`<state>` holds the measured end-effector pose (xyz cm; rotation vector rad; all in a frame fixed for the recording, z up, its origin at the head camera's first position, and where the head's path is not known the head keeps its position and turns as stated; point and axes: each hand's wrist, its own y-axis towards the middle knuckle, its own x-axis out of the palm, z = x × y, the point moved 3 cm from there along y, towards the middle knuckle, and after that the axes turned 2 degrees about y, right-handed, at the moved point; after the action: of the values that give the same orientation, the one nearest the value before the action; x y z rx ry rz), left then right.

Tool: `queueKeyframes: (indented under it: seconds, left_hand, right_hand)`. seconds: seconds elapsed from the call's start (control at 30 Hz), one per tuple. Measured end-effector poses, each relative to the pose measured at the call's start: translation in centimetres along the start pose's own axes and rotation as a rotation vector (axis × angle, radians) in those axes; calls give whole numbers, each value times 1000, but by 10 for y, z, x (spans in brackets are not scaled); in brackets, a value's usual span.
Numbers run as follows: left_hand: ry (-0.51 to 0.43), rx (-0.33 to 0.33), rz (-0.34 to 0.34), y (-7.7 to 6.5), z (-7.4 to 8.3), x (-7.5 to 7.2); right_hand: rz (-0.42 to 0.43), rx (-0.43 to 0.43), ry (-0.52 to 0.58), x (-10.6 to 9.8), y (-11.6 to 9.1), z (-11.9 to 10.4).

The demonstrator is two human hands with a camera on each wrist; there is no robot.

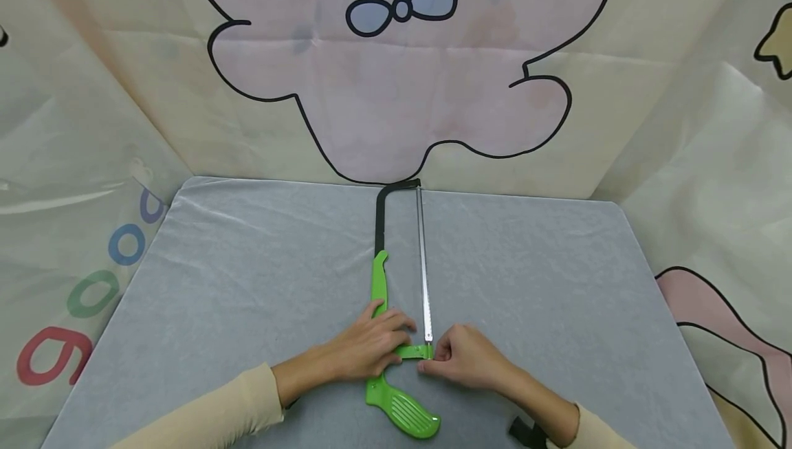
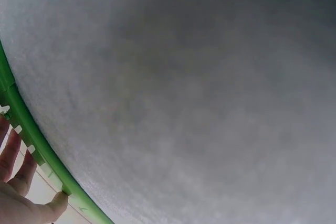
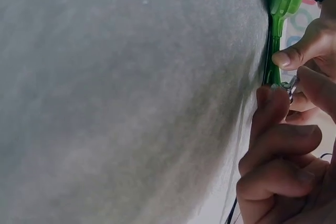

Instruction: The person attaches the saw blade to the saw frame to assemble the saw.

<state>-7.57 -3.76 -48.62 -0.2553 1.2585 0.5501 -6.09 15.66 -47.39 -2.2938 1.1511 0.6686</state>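
Observation:
A hacksaw with a green handle (image 1: 408, 414) and a black front frame (image 1: 380, 222) lies on the grey cloth. Its silver blade (image 1: 423, 263) runs along the right side, from the far tip to a short green arm (image 1: 413, 352). My left hand (image 1: 371, 342) lies across the green frame above the handle and grips it, fingers over the top. At the blade's near end, my right hand (image 1: 467, 359) pinches a small metal wing nut (image 3: 292, 83) between thumb and forefinger. The right fingers partly hide the nut.
Grey cloth (image 1: 278, 249) covers the table, and its far edge meets a printed curtain (image 1: 396, 105). More curtain hangs at both sides. A black object (image 1: 526, 432) shows by the right wrist.

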Motion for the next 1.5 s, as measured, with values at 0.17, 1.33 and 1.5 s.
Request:
queueKeyframes:
  seconds: [0.17,1.33,1.5]
  left_hand:
    - [-5,-8,-7,0,0,0]
    - [0,-7,3,1,1,-1]
    - [10,4,20,0,0,-1]
  right_hand:
    - [-52,3,83,1,1,4]
    - [-226,47,461,2,-4,29]
    - [-39,5,178,-2,-4,17]
